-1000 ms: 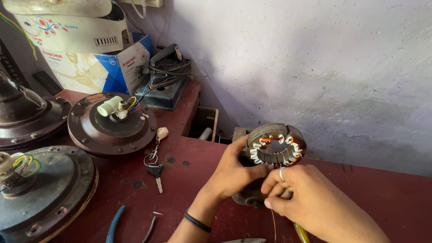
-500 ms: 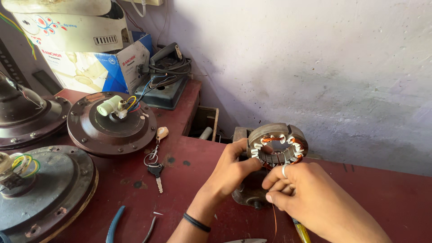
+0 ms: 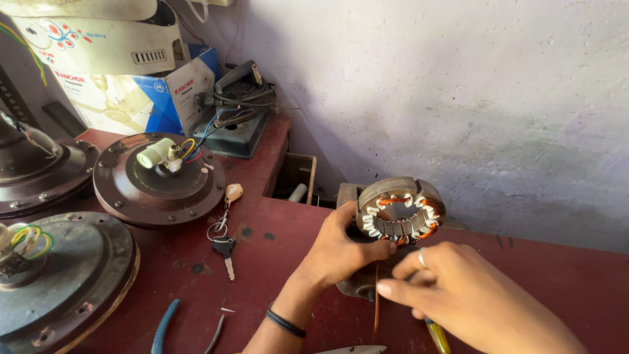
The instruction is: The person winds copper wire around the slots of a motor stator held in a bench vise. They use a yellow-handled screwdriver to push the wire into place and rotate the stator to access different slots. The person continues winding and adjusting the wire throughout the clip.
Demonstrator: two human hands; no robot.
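The left hand (image 3: 337, 252) grips the stator (image 3: 400, 210) upright above the red table (image 3: 275, 262). The right hand (image 3: 458, 288) pinches what seems a thin copper wire (image 3: 376, 308); its lower end is cut off.

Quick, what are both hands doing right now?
Left hand: closed on the motor stator.
Right hand: pinching a copper wire.

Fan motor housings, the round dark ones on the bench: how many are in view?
3. One brown motor housing sits left of centre with coloured wires on top; a second is cut off at the far left edge; a third, greyer, lies bottom left. More may sit out of frame.
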